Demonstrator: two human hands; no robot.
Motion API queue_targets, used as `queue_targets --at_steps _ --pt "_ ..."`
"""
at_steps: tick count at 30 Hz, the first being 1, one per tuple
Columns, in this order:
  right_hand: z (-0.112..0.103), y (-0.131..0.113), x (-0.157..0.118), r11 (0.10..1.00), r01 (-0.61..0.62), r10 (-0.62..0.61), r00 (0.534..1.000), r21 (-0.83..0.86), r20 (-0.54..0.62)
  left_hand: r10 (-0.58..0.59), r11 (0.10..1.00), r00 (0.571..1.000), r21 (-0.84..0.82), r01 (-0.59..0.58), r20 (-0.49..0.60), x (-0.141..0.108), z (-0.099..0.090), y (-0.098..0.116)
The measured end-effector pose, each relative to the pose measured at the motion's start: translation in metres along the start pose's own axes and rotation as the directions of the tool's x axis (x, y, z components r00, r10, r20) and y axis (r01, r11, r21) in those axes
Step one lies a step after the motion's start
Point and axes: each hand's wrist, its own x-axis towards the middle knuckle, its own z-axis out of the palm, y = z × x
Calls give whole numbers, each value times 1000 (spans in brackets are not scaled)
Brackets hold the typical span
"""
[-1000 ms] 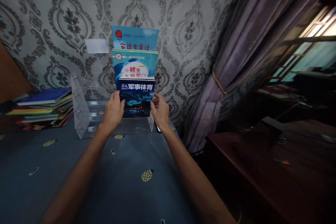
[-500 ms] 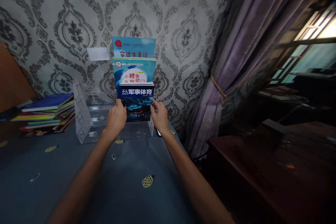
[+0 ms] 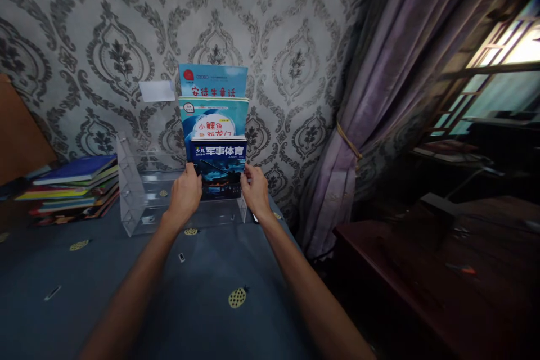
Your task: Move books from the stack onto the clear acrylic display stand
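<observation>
A dark blue book (image 3: 221, 171) with white lettering stands upright at the front of a clear tiered rack (image 3: 130, 194). My left hand (image 3: 186, 190) is closed on its left edge, and my right hand (image 3: 255, 187) pinches its right edge. Behind it rises a turquoise book (image 3: 215, 118) with a white oval on its cover. A light blue book (image 3: 215, 81) with red lettering is tallest at the back. Their lower parts are hidden. The left side of the rack holds no books.
Left of the rack lies a stack of books (image 3: 71, 185) on the blue tablecloth (image 3: 202, 304) with its pineapple prints. A white label (image 3: 157, 91) is near the patterned wall. To the right hang a tied purple curtain (image 3: 333, 180) and a dark red table (image 3: 379, 259).
The whole view has shifted slightly, with everything a little lower in the picture. Both hands keep their hold on the dark blue book, which has hardly moved relative to the rack.
</observation>
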Motion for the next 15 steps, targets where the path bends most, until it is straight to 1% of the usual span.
queue_targets --at_steps 4,9,15 --pt "0 2 5 998 -33 35 999 50 -42 -45 999 998 9 45 31 0 0 0" --pt "3 8 12 996 -66 69 997 53 -43 -45 999 998 -4 45 46 0 -2 3" --pt "7 8 8 999 -38 40 997 29 -59 -90 996 984 38 85 154 1 -12 12"
